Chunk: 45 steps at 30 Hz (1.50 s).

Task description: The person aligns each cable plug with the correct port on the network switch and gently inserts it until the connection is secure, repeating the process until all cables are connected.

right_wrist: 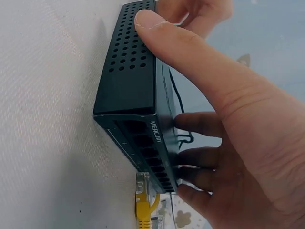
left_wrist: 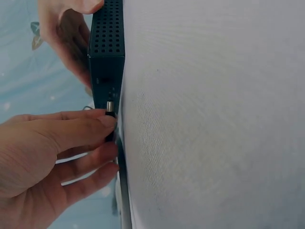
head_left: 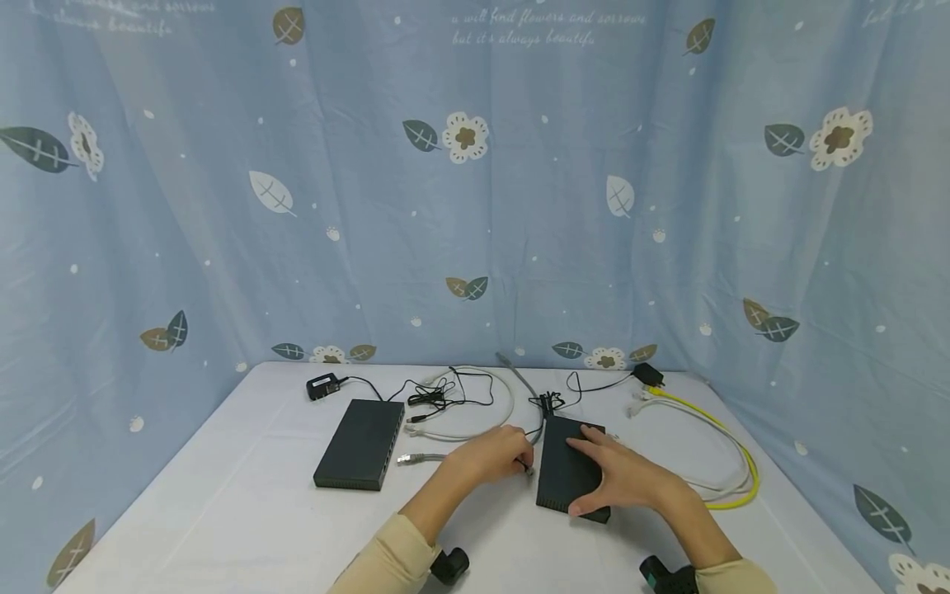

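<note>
My left hand (head_left: 490, 455) pinches a black barrel power plug (left_wrist: 110, 107) between thumb and fingertips. Its silver tip points at the end of a black network switch (head_left: 560, 462), close by the small sockets there. The switch lies flat, with perforated sides and a row of ports marked MERCURY in the right wrist view. Across its top spread the fingers of my right hand (head_left: 619, 478), while the thumb (right_wrist: 164, 36) presses on the near perforated side.
A second black switch (head_left: 361, 441) lies to the left. Behind are black power adapters (head_left: 323, 386) (head_left: 648, 374) with bundled cords (head_left: 438, 398) and a pale network cable (head_left: 512, 394). A grey cable's plug (head_left: 411, 459) lies between the switches; a yellow cable (head_left: 751, 483) curves at right.
</note>
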Tool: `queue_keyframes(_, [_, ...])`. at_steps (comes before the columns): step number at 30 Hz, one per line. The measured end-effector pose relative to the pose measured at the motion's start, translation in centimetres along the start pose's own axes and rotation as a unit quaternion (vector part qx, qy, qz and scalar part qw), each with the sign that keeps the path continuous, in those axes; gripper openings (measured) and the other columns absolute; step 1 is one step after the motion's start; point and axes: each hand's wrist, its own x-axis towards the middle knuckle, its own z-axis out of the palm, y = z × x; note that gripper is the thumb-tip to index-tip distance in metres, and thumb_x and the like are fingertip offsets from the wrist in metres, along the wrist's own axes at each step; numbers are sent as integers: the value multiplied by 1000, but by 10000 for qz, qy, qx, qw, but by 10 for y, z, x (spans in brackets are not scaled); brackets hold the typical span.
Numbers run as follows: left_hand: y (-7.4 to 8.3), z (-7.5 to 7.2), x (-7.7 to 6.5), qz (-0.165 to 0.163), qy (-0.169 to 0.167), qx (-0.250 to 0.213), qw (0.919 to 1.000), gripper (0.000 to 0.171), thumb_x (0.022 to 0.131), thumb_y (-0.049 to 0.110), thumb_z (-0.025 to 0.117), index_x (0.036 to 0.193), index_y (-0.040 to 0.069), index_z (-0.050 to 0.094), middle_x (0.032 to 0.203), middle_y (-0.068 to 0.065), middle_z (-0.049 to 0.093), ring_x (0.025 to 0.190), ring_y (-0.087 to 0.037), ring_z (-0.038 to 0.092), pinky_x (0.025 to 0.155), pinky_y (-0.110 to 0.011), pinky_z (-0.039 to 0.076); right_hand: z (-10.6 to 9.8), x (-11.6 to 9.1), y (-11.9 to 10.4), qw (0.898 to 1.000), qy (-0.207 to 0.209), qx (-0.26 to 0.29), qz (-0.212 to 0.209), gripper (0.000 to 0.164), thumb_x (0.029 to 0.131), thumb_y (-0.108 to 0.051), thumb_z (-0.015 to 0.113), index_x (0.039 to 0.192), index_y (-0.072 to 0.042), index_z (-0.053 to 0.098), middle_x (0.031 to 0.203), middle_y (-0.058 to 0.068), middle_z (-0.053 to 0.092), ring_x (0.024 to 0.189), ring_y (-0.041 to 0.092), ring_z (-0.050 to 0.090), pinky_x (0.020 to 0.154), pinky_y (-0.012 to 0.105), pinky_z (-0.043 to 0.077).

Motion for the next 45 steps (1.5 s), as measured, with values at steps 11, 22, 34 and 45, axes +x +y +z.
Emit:
queue_keyframes(11, [0,-6,-7,195,434,123,9988,12,87,12,74,97,17,79,95,8,73,89,-2,65,77,-11,49,1,3,7,9997,41,139,-202,99,66,-65,80,144,-12,51,157,21,32,141,52,32,103,69,35])
queue_keyframes(22, [-2,-5,-8,234,570,364,9974,12,89,15,72,95,21,79,97,12,73,93,-2,64,80,-14,50,-1,2,11,9994,79,114,-333,93,71,-61,79,144,-10,51,156,21,34,138,52,35,102,68,36])
queue_keyframes(34, [-3,-10,-7,379,348,-3,9987,9,90,21,72,96,22,77,96,14,73,83,5,63,73,-10,48,-1,3,11,9996,81,110,-262,93,70,-62,79,144,-12,52,157,20,34,140,50,35,104,67,36])
queue_keyframes(45, [3,-13,-9,426,100,-161,9989,9,89,17,73,93,23,78,93,15,73,82,7,62,75,-10,48,-2,3,14,9993,49,172,-327,90,72,-58,80,143,-11,51,157,23,32,140,52,33,104,69,34])
